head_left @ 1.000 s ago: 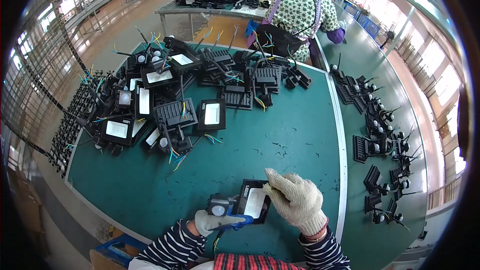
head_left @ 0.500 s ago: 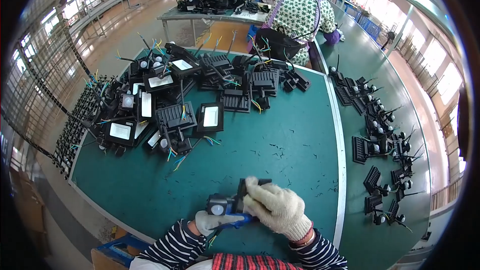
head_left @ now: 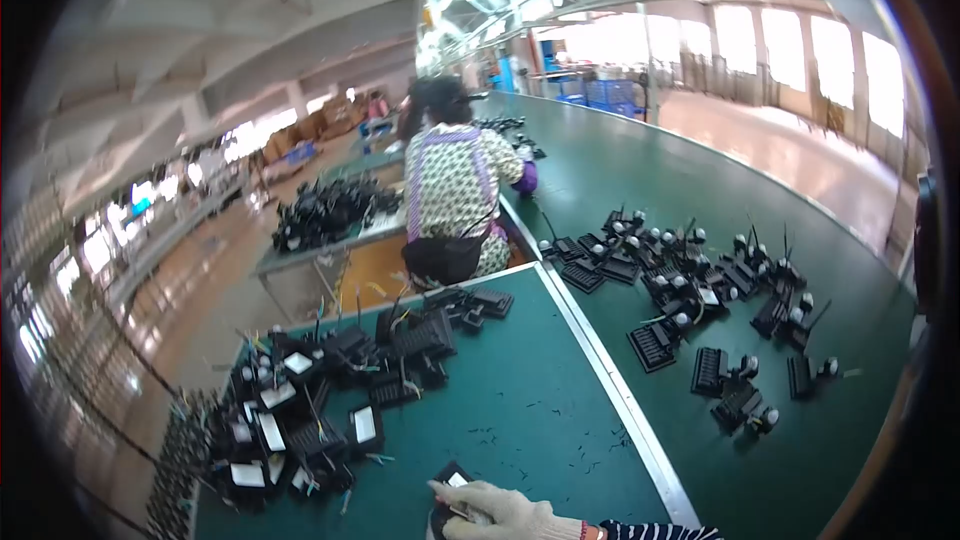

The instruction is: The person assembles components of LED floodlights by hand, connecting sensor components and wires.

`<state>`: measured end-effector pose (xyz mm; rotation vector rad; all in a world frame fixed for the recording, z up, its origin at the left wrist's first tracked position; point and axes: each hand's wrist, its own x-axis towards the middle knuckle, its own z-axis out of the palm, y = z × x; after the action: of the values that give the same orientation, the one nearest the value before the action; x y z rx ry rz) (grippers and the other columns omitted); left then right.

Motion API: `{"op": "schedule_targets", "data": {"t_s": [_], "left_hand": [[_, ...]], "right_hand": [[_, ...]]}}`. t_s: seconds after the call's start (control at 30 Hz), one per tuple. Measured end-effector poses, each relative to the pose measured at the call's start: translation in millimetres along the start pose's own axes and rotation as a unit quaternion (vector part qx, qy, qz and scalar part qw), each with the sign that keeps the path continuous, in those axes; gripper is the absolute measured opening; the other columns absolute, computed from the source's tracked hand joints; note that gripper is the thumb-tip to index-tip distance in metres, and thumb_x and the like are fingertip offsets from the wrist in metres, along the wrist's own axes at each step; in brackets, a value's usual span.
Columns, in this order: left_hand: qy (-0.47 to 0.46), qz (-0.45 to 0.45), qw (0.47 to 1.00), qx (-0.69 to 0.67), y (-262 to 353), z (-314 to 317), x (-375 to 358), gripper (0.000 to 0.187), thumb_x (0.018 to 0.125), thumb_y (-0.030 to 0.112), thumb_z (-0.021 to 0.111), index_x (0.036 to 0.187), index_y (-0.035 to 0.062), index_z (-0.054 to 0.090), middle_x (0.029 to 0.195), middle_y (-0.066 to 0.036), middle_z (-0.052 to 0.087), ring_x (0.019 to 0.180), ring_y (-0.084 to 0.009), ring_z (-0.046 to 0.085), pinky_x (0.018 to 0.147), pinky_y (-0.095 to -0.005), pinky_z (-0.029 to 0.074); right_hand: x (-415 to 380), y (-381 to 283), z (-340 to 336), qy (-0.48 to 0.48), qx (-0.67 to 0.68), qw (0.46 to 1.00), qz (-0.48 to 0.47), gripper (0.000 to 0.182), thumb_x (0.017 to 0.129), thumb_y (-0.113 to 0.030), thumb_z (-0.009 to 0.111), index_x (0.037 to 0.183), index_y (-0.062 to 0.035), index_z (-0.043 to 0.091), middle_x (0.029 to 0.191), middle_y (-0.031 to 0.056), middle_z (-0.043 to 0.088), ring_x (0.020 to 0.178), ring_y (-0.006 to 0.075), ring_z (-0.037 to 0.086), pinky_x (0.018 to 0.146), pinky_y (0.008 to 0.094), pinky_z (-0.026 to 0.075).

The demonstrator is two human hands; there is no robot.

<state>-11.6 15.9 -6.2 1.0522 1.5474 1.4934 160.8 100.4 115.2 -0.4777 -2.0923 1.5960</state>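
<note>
At the bottom edge, my right hand (head_left: 495,512) wears a pale knitted glove, and its fingers close over a small black floodlight (head_left: 452,470). Part of the lamp's white front panel shows above the fingers; its lower part is hidden by the glove and the frame edge. My left hand is out of view. Left of the lamp lies a heap of similar black floodlights (head_left: 365,424), some with white panels up, some with ribbed backs up and coloured wires sticking out.
Small black scraps (head_left: 580,465) dot the green table (head_left: 500,380). A metal-edged strip (head_left: 610,370) divides it from a long green bench (head_left: 640,180), where more sensor floodlights (head_left: 710,370) lie. A co-worker (head_left: 455,180) sits ahead beside another piled table (head_left: 335,210).
The view has swung up and to the right, showing more of the bench and room. My left hand has left the frame. The held floodlight now shows its white panel.
</note>
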Motion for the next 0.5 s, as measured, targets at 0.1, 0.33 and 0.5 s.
{"op": "schedule_targets", "data": {"t_s": [0.1,0.33,0.5], "left_hand": [[0.030,0.032,0.992,0.115,4.2,5.2,10.9,0.066,0.099,0.022,0.064,0.154,0.0006,0.035,0.136,-0.013,0.060,0.109,-0.0207,0.063,0.096,-0.0374,0.053],[0.093,0.075,0.958,0.262,8.2,6.0,22.4,0.070,0.096,0.021,0.068,0.155,0.0016,0.035,0.133,-0.014,0.061,0.109,-0.0215,0.063,0.095,-0.0382,0.053],[0.124,0.092,0.945,0.288,3.4,4.9,25.6,0.073,0.094,0.019,0.071,0.155,0.0023,0.034,0.131,-0.014,0.062,0.109,-0.0220,0.063,0.095,-0.0388,0.053]], "right_hand": [[-5.3,3.8,-10.9,-0.024,-0.034,0.999,0.002,0.068,0.088,-0.042,0.071,0.144,-0.0062,0.055,0.123,0.0208,0.065,0.116,0.0332,0.063,0.100,0.0385,0.049],[-23.7,-16.8,-55.1,-0.081,-0.056,0.995,0.035,0.071,0.084,-0.048,0.070,0.143,-0.0098,0.056,0.126,0.0220,0.067,0.114,0.0337,0.067,0.097,0.0370,0.052],[-30.2,-40.0,-62.5,-0.075,-0.170,0.978,0.091,0.055,0.087,-0.038,0.063,0.137,-0.0139,0.058,0.111,0.0225,0.071,0.095,0.0397,0.071,0.081,0.0462,0.056]]}}
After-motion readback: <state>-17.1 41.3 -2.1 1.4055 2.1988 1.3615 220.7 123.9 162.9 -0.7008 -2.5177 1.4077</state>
